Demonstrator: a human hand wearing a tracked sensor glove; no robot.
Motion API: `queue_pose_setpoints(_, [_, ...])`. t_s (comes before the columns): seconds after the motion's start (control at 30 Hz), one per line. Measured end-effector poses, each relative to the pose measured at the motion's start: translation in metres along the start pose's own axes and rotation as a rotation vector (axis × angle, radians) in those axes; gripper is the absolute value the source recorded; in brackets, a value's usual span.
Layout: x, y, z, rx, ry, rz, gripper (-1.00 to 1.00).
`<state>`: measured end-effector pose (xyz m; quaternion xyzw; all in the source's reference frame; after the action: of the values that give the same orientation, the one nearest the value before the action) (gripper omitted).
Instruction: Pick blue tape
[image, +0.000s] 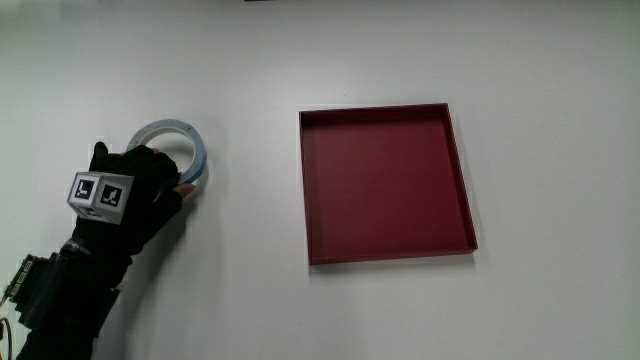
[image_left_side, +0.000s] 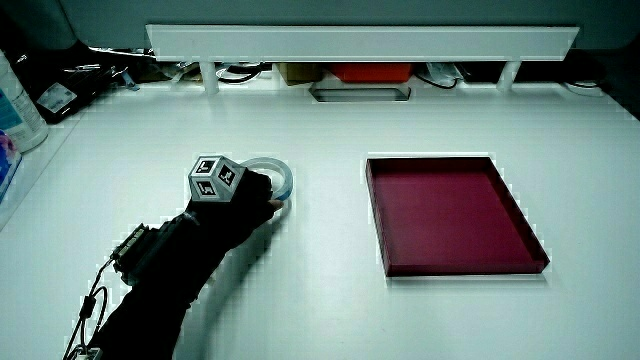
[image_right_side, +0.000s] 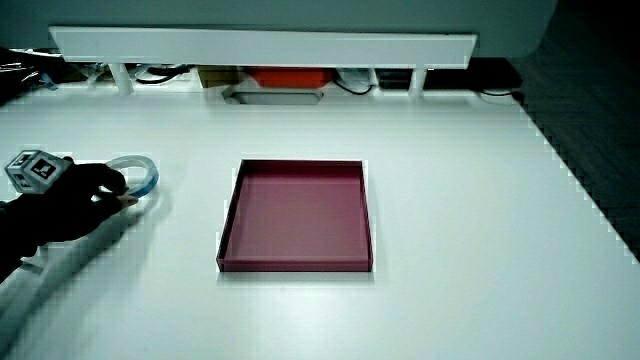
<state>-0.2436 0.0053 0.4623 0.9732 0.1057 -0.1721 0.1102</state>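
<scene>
1. Main view
   - One blue tape (image: 204, 155), a ring lying flat on the white table (image: 250, 310), opening facing straight up; round, so no long axis to tell
   - Well apart from the one dark red tray (image: 456, 170), with bare table between them
   - One gloved hand (image: 140, 185) over the arc of the ring nearest the person; fingers curled onto that arc, a fingertip (image: 185, 189) pressed against the outer rim, so closed on the tape
   - About half of the ring covered by the glove; the roll's width hard to make out
   - One patterned cube (image: 102, 192) on the back of the hand; forearm (image: 70, 290) cut off at the picture's edge

2. A side view
   - Same blue tape (image_left_side: 284, 176) flat on the table, seen as a low ellipse, partly under the hand (image_left_side: 245, 200)
   - Cube (image_left_side: 217, 178) hiding part of the ring's arc
   - Tray (image_left_side: 450, 271) beside the tape at about the same nearness to the person, not touching it
   - One low white partition (image_left_side: 360, 40) farther from the person than both; the clutter under it too small to name

3. A side view
   - Blue tape (image_right_side: 149, 172) flat, opening up, its near arc under the hand (image_right_side: 85, 190)
   - Cube (image_right_side: 32, 170) close to the picture's edge; forearm mostly cut off
   - Tray (image_right_side: 295, 265) whole, well apart from the tape; partition (image_right_side: 260, 45) farther away
</scene>
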Motion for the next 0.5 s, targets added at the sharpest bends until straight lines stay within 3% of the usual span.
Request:
queue_pose_setpoints(0.03, [0.008, 0.0, 0.005, -0.001, 0.02, -0.003, 1.0])
queue_pose_setpoints(0.13, [0.024, 0.001, 0.008, 0.007, -0.015, -0.051, 1.0])
queue_pose_setpoints(0.17, [0.036, 0.001, 0.016, 0.01, 0.022, -0.059, 1.0])
queue_pose_setpoints(0.23, [0.041, 0.003, 0.011, 0.023, -0.061, -0.108, 1.0])
queue_pose_setpoints(0.27, [0.052, 0.003, 0.017, 0.03, -0.019, -0.147, 1.0])
queue_pose_setpoints(0.37, [0.063, 0.007, 0.017, 0.057, -0.076, -0.192, 1.0])
queue_pose_setpoints(0.43, [0.079, 0.01, 0.026, 0.049, -0.042, -0.223, 1.0])
queue_pose_setpoints(0.5, [0.084, 0.013, 0.023, 0.051, -0.063, -0.243, 1.0])
